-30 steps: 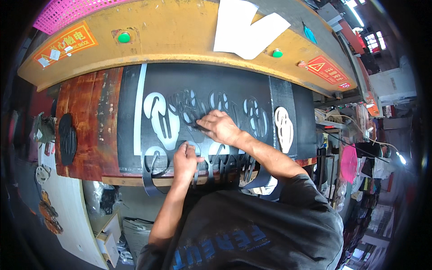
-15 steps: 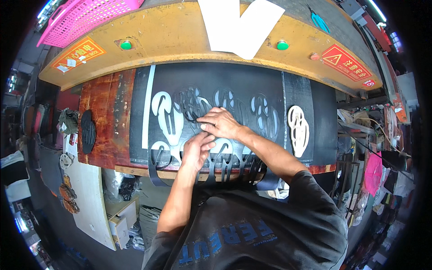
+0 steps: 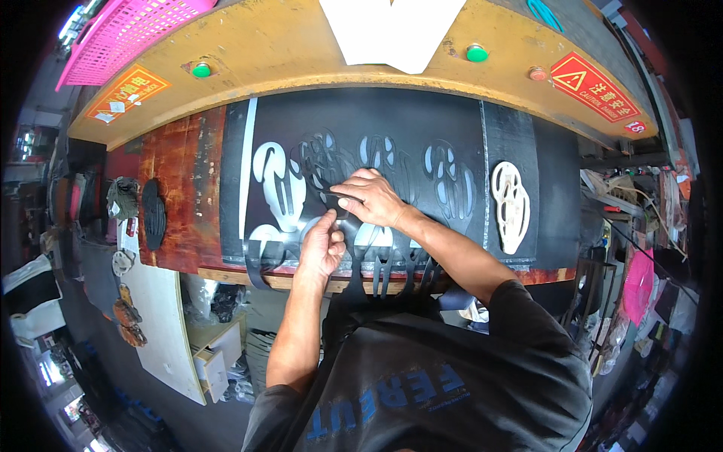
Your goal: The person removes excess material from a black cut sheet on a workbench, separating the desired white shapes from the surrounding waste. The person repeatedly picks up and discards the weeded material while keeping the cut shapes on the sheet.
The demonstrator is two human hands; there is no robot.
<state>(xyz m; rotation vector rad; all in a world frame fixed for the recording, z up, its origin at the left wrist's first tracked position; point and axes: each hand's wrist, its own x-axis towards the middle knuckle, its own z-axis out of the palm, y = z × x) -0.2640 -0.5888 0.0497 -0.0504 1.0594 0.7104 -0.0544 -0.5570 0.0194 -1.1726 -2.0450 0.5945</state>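
Hand shift: left hand (image 3: 324, 247) has curled its spread fingers, tips now beside a thin, dark, flexible-looking piece (image 3: 332, 200).
Grip: right hand (image 3: 374, 202) narrow, thumb and fingers pinching the piece; left's hold, cannot tell.
Far room: bare stretch before the yellow metal beam (image 3: 263, 68), beyond both hands.
Near edge: reddish-brown wooden counter (image 3: 181, 188) ends beneath the left wrist.
Sheet: black, glossy sheet (image 3: 407, 117) under both hands, sole-shaped cuts, some shining white.

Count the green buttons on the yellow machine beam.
2: one green button on the left part of the yellow beam, the other to the right of the white sheet. The sheet could hide more.
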